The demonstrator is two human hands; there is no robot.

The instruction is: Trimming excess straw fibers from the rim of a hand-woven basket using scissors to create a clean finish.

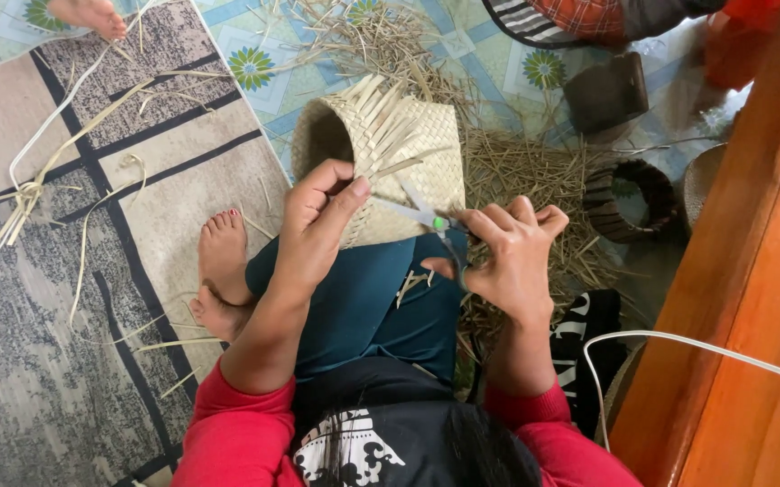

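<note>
Left hand pinches the woven basket's strips; right hand grips what look like scissors.

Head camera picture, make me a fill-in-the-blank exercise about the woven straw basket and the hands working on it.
1. The right hand holds a pair of ____ with silver blades.
2. The left hand grips the pale woven straw basket, which rests on the person's ____.
3. Loose strip ends stick out near the basket's open ____.
4. On the tiled floor beyond the basket lies a pile of dry ____ scraps.

Missing words: scissors; lap; rim; straw
</note>
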